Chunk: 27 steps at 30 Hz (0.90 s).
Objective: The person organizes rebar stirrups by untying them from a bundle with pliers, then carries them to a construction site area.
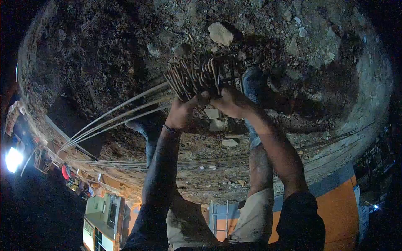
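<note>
A bunch of rusty bent rebar stirrups (197, 75) sits crowded together just beyond my fingertips. My left hand (183, 112), with a dark band at the wrist, is closed at the near left edge of the bunch. Close beside it, my right hand (229, 101) has its fingers curled around the near right edge. Long straight steel bars (125, 103) run from the lower left up to the stirrups, and their ends disappear among the loops. The undersides of both hands' grips are hidden.
Rough soil with a large pale stone (220, 34) lies ahead. My boots (253, 83) stand on either side of the hands. More long bars (113, 165) stretch across the ground near my legs. A bright lamp (14, 160) glares at far left; an orange wall (337, 209) rises behind.
</note>
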Available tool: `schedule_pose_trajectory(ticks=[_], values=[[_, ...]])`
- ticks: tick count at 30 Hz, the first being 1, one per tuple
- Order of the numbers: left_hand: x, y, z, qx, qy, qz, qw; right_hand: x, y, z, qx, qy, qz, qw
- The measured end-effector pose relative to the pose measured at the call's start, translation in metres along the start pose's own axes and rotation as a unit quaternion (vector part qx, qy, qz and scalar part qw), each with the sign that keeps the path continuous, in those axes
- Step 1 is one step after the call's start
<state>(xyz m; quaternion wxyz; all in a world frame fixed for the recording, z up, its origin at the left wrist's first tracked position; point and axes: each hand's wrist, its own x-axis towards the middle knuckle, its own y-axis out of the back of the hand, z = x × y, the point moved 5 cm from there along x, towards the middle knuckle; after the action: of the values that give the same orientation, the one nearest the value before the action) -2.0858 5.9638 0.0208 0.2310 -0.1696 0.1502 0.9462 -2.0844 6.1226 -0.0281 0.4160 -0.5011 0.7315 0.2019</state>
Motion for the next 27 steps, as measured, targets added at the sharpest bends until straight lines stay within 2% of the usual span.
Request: schedule_pose_trajectory(ticks=[1, 3, 4, 5, 6, 7, 8, 9, 10, 11, 12, 13, 14, 16, 17, 19, 21, 22, 24, 25, 26, 27], values=[[0.000, -0.002, 0.001, 0.057, -0.023, -0.016, 0.998, -0.009, -0.002, -0.014, 0.003, 0.079, 0.027, 0.997], [-0.002, -0.010, -0.003, 0.201, -0.064, -0.018, 0.977, -0.017, 0.011, -0.016, -0.050, 0.011, 0.174, 0.984], [-0.004, -0.014, -0.006, 0.248, -0.077, -0.019, 0.965, -0.017, 0.002, -0.009, -0.047, 0.011, 0.174, 0.984], [-0.007, -0.017, -0.019, 0.123, -0.013, 0.002, 0.992, -0.018, -0.006, -0.003, -0.080, 0.072, 0.269, 0.957], [-0.004, -0.019, -0.019, 0.059, 0.020, 0.009, 0.998, -0.028, -0.005, -0.012, -0.113, 0.132, 0.360, 0.917], [-0.002, -0.022, -0.018, -0.006, 0.051, 0.020, 0.998, -0.032, -0.007, -0.012, -0.111, 0.130, 0.361, 0.917], [-0.002, -0.022, -0.019, -0.161, 0.093, 0.067, 0.980, -0.032, -0.012, -0.004, -0.044, 0.048, 0.305, 0.950], [0.002, -0.019, -0.014, -0.236, 0.115, 0.087, 0.961, -0.031, -0.018, 0.000, 0.025, -0.033, 0.243, 0.969], [0.006, -0.016, -0.010, -0.309, 0.134, 0.112, 0.935, -0.027, -0.024, 0.002, 0.027, -0.032, 0.243, 0.969], [0.010, -0.012, -0.010, -0.284, 0.208, 0.117, 0.929, -0.027, -0.026, 0.004, 0.020, 0.035, 0.369, 0.929], [0.012, -0.011, -0.014, -0.258, 0.281, 0.121, 0.916, -0.017, -0.039, 0.018, 0.020, 0.066, 0.430, 0.900], [0.014, -0.011, -0.016, -0.258, 0.281, 0.118, 0.917, -0.009, -0.051, 0.030, 0.014, 0.097, 0.489, 0.867], [0.014, -0.013, -0.019, -0.304, 0.292, 0.116, 0.899, 0.011, -0.067, 0.056, 0.153, 0.184, 0.530, 0.814], [0.013, -0.016, -0.028, -0.349, 0.298, 0.115, 0.881, 0.008, -0.058, 0.061, 0.284, 0.268, 0.555, 0.734], [0.009, -0.019, -0.038, -0.374, 0.294, 0.139, 0.869, 0.004, -0.055, 0.067, 0.266, 0.256, 0.490, 0.790], [0.009, -0.016, -0.037, -0.398, 0.289, 0.161, 0.855, -0.013, -0.036, 0.059, 0.245, 0.243, 0.422, 0.839], [0.010, -0.010, -0.026, -0.322, 0.322, 0.138, 0.880, -0.016, -0.030, 0.058, 0.064, 0.091, 0.353, 0.929], [0.006, -0.013, -0.026, -0.321, 0.324, 0.139, 0.879, -0.015, -0.037, 0.066, 0.065, 0.091, 0.351, 0.930], [0.007, -0.014, -0.023, -0.302, 0.245, 0.131, 0.912, -0.003, -0.061, 0.093, 0.325, 0.178, 0.305, 0.877], [0.006, -0.014, -0.024, -0.296, 0.218, 0.129, 0.921, -0.001, -0.066, 0.094, 0.387, 0.198, 0.287, 0.854], [0.004, -0.009, -0.022, -0.085, 0.144, 0.084, 0.982, 0.001, -0.071, 0.094, 0.446, 0.217, 0.268, 0.826], [0.003, -0.010, -0.020, 0.023, 0.107, 0.054, 0.993, -0.005, -0.069, 0.082, 0.515, 0.279, 0.284, 0.760]])
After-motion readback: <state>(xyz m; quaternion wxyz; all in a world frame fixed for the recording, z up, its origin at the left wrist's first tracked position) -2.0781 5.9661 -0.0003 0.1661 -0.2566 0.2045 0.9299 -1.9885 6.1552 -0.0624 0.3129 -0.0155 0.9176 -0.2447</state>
